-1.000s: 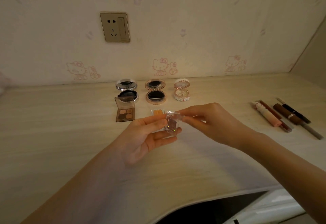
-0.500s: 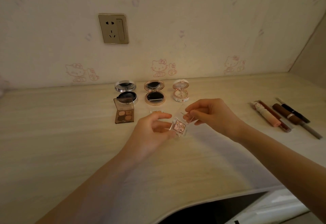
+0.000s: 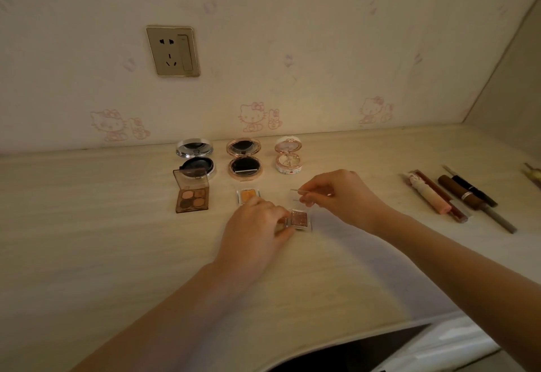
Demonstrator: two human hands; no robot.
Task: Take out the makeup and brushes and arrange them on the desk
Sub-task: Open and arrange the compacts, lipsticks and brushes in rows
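Left hand point(image 3: 257, 229) is curled down over the left edge of the glitter eyeshadow case point(image 3: 301, 219) and grips it against the tabletop point(image 3: 87, 240). Right hand point(image 3: 339, 196) pinches the clear lid point(image 3: 297, 197) by its top edge between thumb and forefinger, the other fingers loosely bent. The lid is tilted up behind the pan; cannot tell if it hangs on a hinge or is loose.

The case sits in the front row, right of the orange single shadow point(image 3: 248, 196) and the 4-pan palette point(image 3: 191, 197). Behind them are 3 open round compacts: silver point(image 3: 194, 158), rose gold point(image 3: 244, 161), white point(image 3: 288, 158). Lip tubes and pencils point(image 3: 439, 196) lie well apart on the right.

Step judged: opening the case and setting it in line with the others. Task looks far along, no brushes seen.

Risks:
- Lid pushed back too far, so a thin plastic hinge could crack or pop off.
- Left hand covers only 1 edge, so the light case may skid or tip when the lid is pulled.
- Left knuckles are just beside the orange single, so a nudge would knock it out of line.
- If the case flips, the loose glitter powder could spill or crumble.
- The clear lid is smooth, so the pinch could slip.
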